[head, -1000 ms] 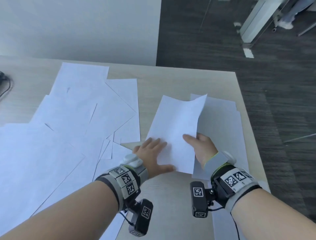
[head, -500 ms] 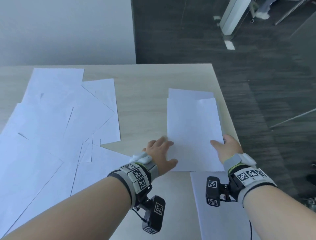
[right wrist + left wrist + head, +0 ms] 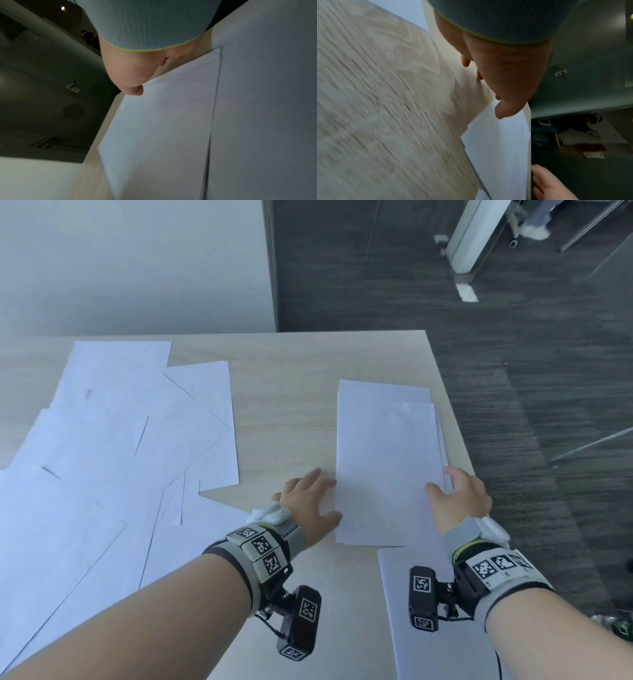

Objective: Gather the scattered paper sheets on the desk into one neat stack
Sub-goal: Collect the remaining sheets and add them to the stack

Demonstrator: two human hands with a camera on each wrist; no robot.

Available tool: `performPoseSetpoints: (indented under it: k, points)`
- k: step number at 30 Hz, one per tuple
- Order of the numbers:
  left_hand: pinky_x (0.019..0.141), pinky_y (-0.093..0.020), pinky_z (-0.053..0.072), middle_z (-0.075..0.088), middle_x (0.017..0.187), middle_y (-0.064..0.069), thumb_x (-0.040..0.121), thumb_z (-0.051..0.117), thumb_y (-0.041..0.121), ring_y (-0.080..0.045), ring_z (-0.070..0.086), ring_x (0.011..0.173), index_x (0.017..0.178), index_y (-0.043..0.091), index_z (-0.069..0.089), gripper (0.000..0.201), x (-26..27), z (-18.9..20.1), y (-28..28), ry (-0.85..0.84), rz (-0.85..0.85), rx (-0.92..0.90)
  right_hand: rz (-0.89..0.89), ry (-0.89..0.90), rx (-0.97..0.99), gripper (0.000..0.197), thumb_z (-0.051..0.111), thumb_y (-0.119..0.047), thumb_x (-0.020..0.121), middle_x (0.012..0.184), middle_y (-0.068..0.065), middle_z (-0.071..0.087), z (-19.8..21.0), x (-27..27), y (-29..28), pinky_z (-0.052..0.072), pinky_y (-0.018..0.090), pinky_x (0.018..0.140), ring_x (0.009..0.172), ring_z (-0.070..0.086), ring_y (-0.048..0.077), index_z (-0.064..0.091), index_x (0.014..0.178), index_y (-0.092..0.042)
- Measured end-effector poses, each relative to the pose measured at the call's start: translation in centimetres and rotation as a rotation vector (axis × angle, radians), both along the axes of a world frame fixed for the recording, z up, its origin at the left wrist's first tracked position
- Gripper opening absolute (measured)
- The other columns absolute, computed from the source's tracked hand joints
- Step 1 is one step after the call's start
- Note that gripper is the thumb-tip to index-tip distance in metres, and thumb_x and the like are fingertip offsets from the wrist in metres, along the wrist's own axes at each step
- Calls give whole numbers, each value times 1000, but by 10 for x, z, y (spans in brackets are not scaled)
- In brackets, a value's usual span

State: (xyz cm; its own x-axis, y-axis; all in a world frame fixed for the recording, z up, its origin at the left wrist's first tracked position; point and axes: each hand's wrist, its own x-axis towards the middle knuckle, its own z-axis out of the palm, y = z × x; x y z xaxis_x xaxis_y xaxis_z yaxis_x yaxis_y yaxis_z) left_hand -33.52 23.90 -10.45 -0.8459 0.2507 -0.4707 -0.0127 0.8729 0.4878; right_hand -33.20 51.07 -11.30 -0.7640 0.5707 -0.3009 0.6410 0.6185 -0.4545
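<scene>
A small stack of white sheets [image 3: 387, 467] lies near the desk's right edge, its top sheet a little short of the far edge of the ones below. My left hand [image 3: 322, 499] lies flat on the desk with straight fingers against the stack's left edge, thumb at its near left corner. My right hand [image 3: 454, 491] is at the stack's right edge, thumb resting on the top sheet, fingers along the side. The left wrist view shows my left hand [image 3: 505, 81] at the stack [image 3: 501, 148]. In the right wrist view my right hand's [image 3: 126, 70] thumb touches the stack [image 3: 163, 128].
Several loose white sheets [image 3: 120, 457] overlap across the left half of the wooden desk [image 3: 284, 412]. One more sheet [image 3: 428, 638] lies under my right wrist at the near right. The desk's right edge [image 3: 455, 419] runs just beside the stack, with dark floor beyond.
The sheet my right hand held up bent a second ago now lies flat on the stack. Both hands have moved to the stack's two sides.
</scene>
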Motion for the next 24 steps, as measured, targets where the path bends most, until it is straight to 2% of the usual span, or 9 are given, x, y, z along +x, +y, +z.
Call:
performPoseSetpoints:
  k: [3, 6, 8, 10, 11, 13, 17, 21, 24]
  points:
    - [121, -48, 19, 12, 170, 15, 92, 59, 47, -18, 12, 155, 151, 45, 34, 64, -5, -2, -41, 41, 187, -41, 60, 147, -29, 41, 57, -31, 90, 144, -3, 48, 6, -5, -26, 40, 45, 99, 128, 44, 29, 58, 130, -31]
    - [123, -51, 18, 9, 170, 12, 92, 59, 45, -17, 7, 157, 152, 44, 32, 66, -7, -4, -99, 66, 349, -95, 158, 293, -229, 33, 59, -26, 92, 129, -5, 55, 7, -15, -71, 45, 40, 96, 115, 53, 20, 60, 125, -29]
    - [123, -51, 18, 7, 171, 11, 93, 59, 43, -15, 4, 157, 153, 43, 30, 67, -4, -6, -134, 66, 429, -132, 215, 258, -382, 30, 56, -26, 95, 120, -9, 57, 10, -20, -102, 45, 32, 88, 103, 57, 12, 58, 124, -30]
    - [123, -51, 17, 6, 171, 10, 93, 60, 43, -16, 2, 158, 155, 41, 30, 70, 1, -8, -166, 85, 493, -177, 275, 198, -463, 25, 55, -27, 96, 116, -13, 62, 13, -23, -132, 47, 30, 87, 97, 58, -1, 60, 120, -31]
    - [123, -51, 17, 5, 172, 9, 93, 60, 43, -16, 2, 158, 157, 39, 28, 71, 3, -9, -178, 98, 509, -207, 289, 174, -496, 22, 55, -29, 96, 113, -16, 64, 12, -24, -143, 49, 32, 90, 96, 59, -2, 62, 116, -32]
    - [123, -50, 15, 2, 172, 7, 93, 60, 44, -17, 0, 158, 159, 36, 22, 76, 5, -11, -204, 103, 544, -260, 324, 114, -543, 17, 55, -35, 93, 107, -18, 68, 8, -24, -173, 53, 38, 94, 98, 63, 4, 64, 107, -38]
    - [125, -48, 10, -3, 172, 10, 93, 54, 53, -16, -5, 158, 161, 37, 8, 83, 3, -16, -230, 82, 468, -324, 347, 44, -644, 19, 57, -36, 91, 110, -18, 68, 5, -29, -222, 54, 43, 96, 102, 65, 8, 65, 108, -38]
    - [127, -48, 1, -14, 170, 13, 91, 46, 61, -17, -13, 157, 161, 38, -1, 87, 12, -22, -235, 53, 261, -334, 335, -52, -725, 34, 58, -28, 95, 135, -12, 61, 9, -40, -271, 50, 43, 103, 105, 62, 11, 58, 129, -30]
    - [127, -47, -3, -17, 170, 12, 91, 46, 63, -18, -16, 157, 161, 39, -4, 89, 18, -24, -225, 80, 192, -311, 348, -99, -782, 54, 59, -35, 88, 141, -17, 54, 8, -44, -292, 46, 42, 109, 123, 57, 9, 49, 141, -31]
